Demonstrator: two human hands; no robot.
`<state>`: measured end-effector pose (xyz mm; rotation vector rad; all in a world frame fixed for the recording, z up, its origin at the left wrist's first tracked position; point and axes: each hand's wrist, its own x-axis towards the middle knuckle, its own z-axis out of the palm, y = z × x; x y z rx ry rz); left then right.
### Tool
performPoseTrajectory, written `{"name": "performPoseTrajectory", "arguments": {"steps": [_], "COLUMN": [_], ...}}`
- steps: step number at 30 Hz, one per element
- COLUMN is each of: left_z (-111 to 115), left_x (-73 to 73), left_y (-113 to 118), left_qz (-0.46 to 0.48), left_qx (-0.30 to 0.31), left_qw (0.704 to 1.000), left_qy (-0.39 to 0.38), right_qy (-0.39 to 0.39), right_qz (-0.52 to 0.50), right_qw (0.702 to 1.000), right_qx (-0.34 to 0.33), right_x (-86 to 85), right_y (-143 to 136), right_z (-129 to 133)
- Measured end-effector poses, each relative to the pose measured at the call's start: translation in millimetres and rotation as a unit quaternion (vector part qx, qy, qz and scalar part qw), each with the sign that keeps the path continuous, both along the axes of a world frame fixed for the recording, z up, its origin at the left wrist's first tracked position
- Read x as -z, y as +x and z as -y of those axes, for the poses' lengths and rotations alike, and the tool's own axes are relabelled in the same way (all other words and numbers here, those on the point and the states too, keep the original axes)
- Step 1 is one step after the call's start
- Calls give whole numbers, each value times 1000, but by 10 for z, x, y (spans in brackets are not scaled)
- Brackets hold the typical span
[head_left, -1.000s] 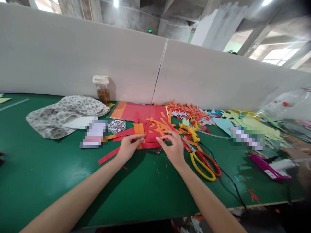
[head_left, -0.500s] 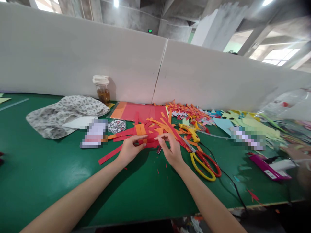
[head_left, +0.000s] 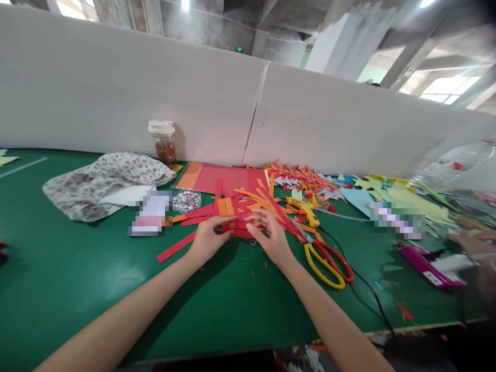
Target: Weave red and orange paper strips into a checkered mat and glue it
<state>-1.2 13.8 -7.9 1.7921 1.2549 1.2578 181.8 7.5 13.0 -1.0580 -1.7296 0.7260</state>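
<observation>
My left hand [head_left: 211,236] is closed on an orange paper strip [head_left: 232,226], which shows between thumb and index finger. Just across from it, my right hand [head_left: 270,236] has its fingers spread, and I see nothing between them. Both hands are over a heap of red and orange paper strips [head_left: 263,199]. A flat orange paper piece [head_left: 226,207] lies right above the left fingers. Scissors [head_left: 327,261] with one yellow and one red handle lie right of my right hand. What lies under the fingers is partly hidden.
A yellow glue gun [head_left: 307,211] lies behind the scissors, its black cord running forward. At the back stands a lidded drink cup [head_left: 165,144] beside a patterned cloth [head_left: 93,186]. Cut paper shapes [head_left: 306,178] pile up against the white partition [head_left: 174,93]. A magenta device [head_left: 430,266] is far right.
My right hand's fingers have come apart from a closer, pinched pose, and its thumb has dropped slightly. My left hand stays nearly where it was, holding the strip.
</observation>
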Motion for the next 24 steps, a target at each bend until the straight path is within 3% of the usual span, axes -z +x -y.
{"name": "performPoseTrajectory", "arguments": {"steps": [4, 11, 20, 24], "left_z": [16, 29, 6, 13], "left_x": [-8, -44, 23, -5], "left_y": [-1, -7, -6, 7], "left_qz": [-10, -26, -17, -13], "left_qx": [4, -2, 11, 10], "left_qw": [1000, 1000, 999, 999], "left_qy": [5, 12, 31, 30], "right_qy": [15, 60, -7, -30], "right_qz": [74, 82, 78, 67], "right_qw": [997, 995, 990, 986], "right_qx": [31, 24, -119, -149], "right_x": [-31, -60, -133, -124], "right_y": [-3, -9, 6, 24], "right_z": [18, 53, 115, 114]}}
